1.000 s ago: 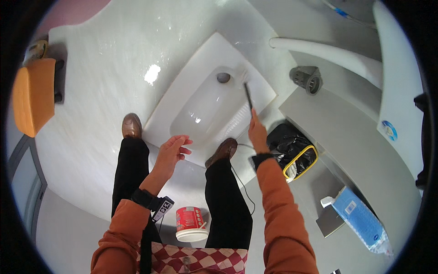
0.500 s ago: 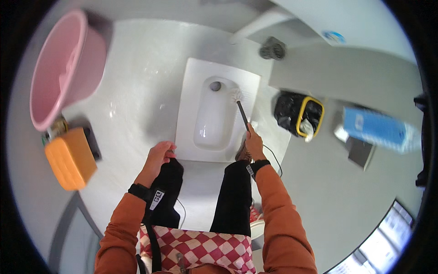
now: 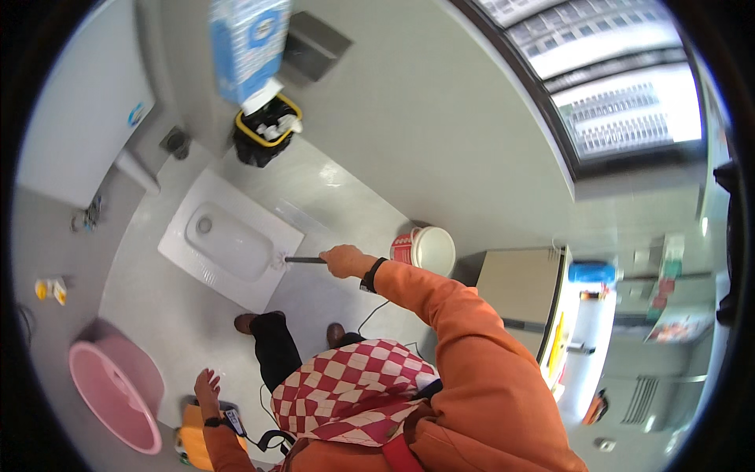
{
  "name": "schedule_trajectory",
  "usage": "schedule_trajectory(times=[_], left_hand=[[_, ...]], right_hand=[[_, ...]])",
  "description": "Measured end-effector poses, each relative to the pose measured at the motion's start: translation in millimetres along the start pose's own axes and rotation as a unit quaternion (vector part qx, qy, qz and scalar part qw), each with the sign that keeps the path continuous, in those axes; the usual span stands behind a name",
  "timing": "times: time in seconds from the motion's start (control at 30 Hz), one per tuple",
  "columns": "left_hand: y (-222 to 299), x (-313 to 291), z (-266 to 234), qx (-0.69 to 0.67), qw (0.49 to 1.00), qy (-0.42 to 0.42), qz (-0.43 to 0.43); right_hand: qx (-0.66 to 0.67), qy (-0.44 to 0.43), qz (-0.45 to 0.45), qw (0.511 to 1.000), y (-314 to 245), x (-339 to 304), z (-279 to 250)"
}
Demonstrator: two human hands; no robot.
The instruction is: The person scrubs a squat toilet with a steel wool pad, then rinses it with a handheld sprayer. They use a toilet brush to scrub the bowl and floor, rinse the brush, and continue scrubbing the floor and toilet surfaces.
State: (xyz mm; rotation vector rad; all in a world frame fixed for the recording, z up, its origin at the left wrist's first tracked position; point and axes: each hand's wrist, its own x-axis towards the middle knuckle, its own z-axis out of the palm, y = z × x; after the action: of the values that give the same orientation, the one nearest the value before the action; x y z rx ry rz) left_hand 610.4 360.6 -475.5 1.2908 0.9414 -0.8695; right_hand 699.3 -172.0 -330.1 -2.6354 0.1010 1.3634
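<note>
My right hand (image 3: 347,261) is closed round the dark handle of a toilet brush (image 3: 305,259). Its white bristle head hangs over the near right edge of a white squat toilet (image 3: 174,234) set in the floor; I cannot tell whether it touches. Well apart from it, at the lower left, my left hand (image 3: 208,385) holds nothing, its fingers apart. Below that hand is an orange-yellow container (image 3: 193,440), partly hidden by my forearm. A pink tub (image 3: 149,377) lies to its left.
A black-bagged bin (image 3: 253,149) with a yellow rim holds crumpled paper by the wall, below a blue-and-white package (image 3: 250,47). A white bucket (image 3: 435,252) stands right of my hand, near a beige cabinet (image 3: 519,287). Thin cables run by my legs. A window (image 3: 629,110) is at the upper right.
My view has swung round to the right, bringing in the window and cabinet. The brush has come from the toilet's far right side to its near edge. My left hand has moved outward from my knee.
</note>
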Motion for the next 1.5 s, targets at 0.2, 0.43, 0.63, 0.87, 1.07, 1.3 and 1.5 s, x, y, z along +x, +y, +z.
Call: schedule_trajectory(times=[0.2,0.43,0.63,0.87,1.07,1.3,1.5], left_hand=[[66.5,-85.0,54.8,0.139,0.983,0.0,0.122],[120.8,-275.8,270.1,0.321,0.903,-0.25,0.137],[81.5,-375.7,397.2,0.197,0.857,-0.475,-0.026],[108.9,-318.4,432.7,0.163,0.932,-0.323,-0.023],[148.8,-286.1,363.2,0.193,0.94,-0.282,0.018],[74.0,-249.5,271.9,0.253,0.904,-0.143,0.313],[23.1,-247.8,210.8,0.088,0.99,-0.079,0.074]], right_hand=[[0.139,0.135,-0.074,0.978,23.4,-92.0,38.5],[0.311,0.291,-0.147,0.893,-19.5,-243.1,41.4],[0.322,0.391,-0.145,0.85,-29.2,-310.8,49.8],[0.482,0.436,-0.194,0.734,132.3,-379.0,106.3],[0.442,0.659,0.25,0.555,304.0,-555.1,271.3],[0.291,0.666,0.608,0.32,413.2,-711.2,423.0],[0.178,0.63,0.688,0.313,505.9,-748.2,481.1]])
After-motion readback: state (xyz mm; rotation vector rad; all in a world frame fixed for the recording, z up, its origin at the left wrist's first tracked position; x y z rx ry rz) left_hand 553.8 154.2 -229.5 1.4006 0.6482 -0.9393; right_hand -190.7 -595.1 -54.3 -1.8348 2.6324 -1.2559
